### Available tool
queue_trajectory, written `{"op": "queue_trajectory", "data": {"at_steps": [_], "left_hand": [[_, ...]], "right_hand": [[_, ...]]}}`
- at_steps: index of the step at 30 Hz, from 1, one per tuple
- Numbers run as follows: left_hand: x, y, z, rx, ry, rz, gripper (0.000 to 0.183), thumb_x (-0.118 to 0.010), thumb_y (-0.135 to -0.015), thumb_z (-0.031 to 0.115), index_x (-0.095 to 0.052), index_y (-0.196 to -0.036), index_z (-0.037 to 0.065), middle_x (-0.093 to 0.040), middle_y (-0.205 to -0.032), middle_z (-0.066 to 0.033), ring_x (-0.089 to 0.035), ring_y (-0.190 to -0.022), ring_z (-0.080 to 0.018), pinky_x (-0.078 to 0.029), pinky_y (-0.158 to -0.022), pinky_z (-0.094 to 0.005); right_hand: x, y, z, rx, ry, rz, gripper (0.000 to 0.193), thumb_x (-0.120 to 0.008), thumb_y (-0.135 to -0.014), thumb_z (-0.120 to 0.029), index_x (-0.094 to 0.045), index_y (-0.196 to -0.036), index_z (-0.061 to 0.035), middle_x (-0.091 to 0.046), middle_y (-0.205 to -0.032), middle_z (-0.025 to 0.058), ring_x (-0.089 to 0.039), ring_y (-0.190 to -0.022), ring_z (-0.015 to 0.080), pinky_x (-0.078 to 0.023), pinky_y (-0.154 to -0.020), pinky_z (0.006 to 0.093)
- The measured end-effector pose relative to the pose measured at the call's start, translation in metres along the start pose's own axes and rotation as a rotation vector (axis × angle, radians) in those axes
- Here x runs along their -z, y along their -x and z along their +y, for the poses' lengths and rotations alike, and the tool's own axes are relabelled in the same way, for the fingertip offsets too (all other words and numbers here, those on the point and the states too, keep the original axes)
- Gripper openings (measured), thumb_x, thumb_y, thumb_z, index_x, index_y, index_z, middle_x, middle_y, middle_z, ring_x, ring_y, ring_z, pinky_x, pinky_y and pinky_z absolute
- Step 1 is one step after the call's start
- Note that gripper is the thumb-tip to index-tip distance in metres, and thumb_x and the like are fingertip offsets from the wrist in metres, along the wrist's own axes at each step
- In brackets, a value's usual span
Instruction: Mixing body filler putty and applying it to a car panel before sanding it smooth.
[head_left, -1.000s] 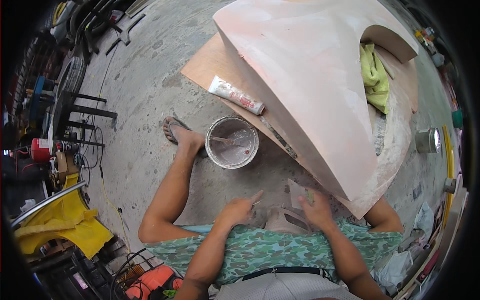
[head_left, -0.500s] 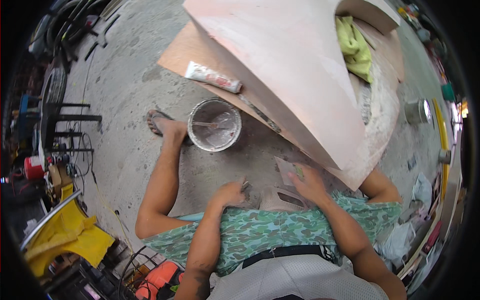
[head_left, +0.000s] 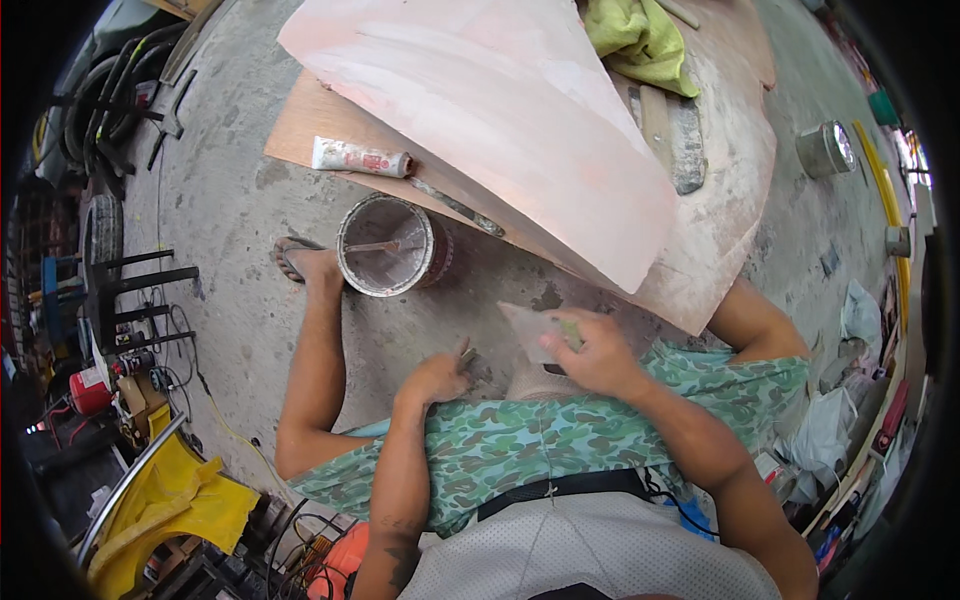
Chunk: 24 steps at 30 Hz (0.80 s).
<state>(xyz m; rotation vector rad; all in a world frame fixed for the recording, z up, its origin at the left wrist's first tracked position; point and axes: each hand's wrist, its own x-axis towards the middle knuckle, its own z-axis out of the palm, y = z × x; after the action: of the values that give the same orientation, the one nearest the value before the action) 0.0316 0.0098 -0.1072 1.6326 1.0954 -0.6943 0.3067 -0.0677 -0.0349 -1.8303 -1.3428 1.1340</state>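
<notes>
My right hand (head_left: 598, 358) is closed on a flat, pale, thin-bladed spreader (head_left: 522, 328), whose pointed corner faces left. A greenish patch shows on it by my fingers. My left hand (head_left: 432, 380) is closed by my left thigh. A small thin piece sticks up at its fingertips, too unclear to name. Between my knees stands a pale stool-like thing (head_left: 535, 378), partly hidden by my right hand and shorts. Ahead on the left, a round tub (head_left: 432, 245) smeared with grey paste holds a stick (head_left: 375, 247).
A large pinkish-white sanded panel (head_left: 500, 120) lies on a brown board (head_left: 305, 120). On the board are a white tube (head_left: 360, 158), a smeared flat stick (head_left: 455, 207), a yellow-green cloth (head_left: 640, 40) and a sanding block (head_left: 688, 150). A metal can (head_left: 825, 150) lies at right.
The view has shifted, so the panel and tub sit further left and higher. My right hand has turned the spreader and come slightly toward my left hand, which stays low by my thigh.
</notes>
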Motion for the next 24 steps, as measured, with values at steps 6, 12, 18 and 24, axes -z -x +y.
{"op": "queue_trajectory", "data": {"at_steps": [6, 12, 18, 24], "left_hand": [[-0.001, 0.002, -0.001, -0.008, 0.002, 0.017, 0.080, -0.064, -0.088, 0.018, -0.029, -0.160, 0.010, -0.065, -0.123, -0.0317, -0.063, -0.115, -0.0451, -0.048, -0.101, -0.0448], [0.009, 0.010, 0.017, 0.014, -0.041, -0.007, 0.078, -0.063, -0.088, 0.018, -0.031, -0.159, 0.007, -0.064, -0.124, -0.0333, -0.062, -0.117, -0.0462, -0.048, -0.102, -0.0459], [0.004, 0.004, 0.001, -0.021, -0.041, 0.025, 0.078, -0.062, -0.086, 0.019, -0.033, -0.157, 0.005, -0.063, -0.125, -0.0338, -0.062, -0.118, -0.0461, -0.048, -0.101, -0.0464], [-0.015, -0.016, -0.046, -0.037, 0.057, 0.033, 0.071, -0.063, -0.087, 0.016, -0.041, -0.154, 0.006, -0.069, -0.111, -0.0275, -0.068, -0.101, -0.0377, -0.051, -0.089, -0.0419]], "right_hand": [[0.007, -0.010, 0.007, -0.084, -0.137, 0.052, 0.037, -0.072, -0.090, -0.023, -0.069, -0.114, 0.0058, -0.072, -0.110, 0.0247, -0.071, -0.100, 0.0339, -0.054, -0.089, 0.0396], [-0.011, -0.001, 0.017, -0.001, 0.057, -0.014, 0.040, -0.070, -0.092, -0.025, -0.068, -0.117, 0.0061, -0.070, -0.111, 0.0263, -0.070, -0.099, 0.0375, -0.054, -0.089, 0.0419], [-0.013, 0.000, 0.007, 0.037, 0.078, 0.048, 0.031, -0.066, -0.093, -0.024, -0.071, -0.112, -0.0010, -0.071, -0.105, 0.0215, -0.068, -0.096, 0.0420, -0.054, -0.085, 0.0484], [-0.015, 0.004, -0.007, 0.224, 0.078, -0.085, 0.022, -0.067, -0.091, -0.019, -0.073, -0.107, -0.0059, -0.069, -0.096, 0.0151, -0.069, -0.087, 0.0367, -0.056, -0.077, 0.0461]]}}
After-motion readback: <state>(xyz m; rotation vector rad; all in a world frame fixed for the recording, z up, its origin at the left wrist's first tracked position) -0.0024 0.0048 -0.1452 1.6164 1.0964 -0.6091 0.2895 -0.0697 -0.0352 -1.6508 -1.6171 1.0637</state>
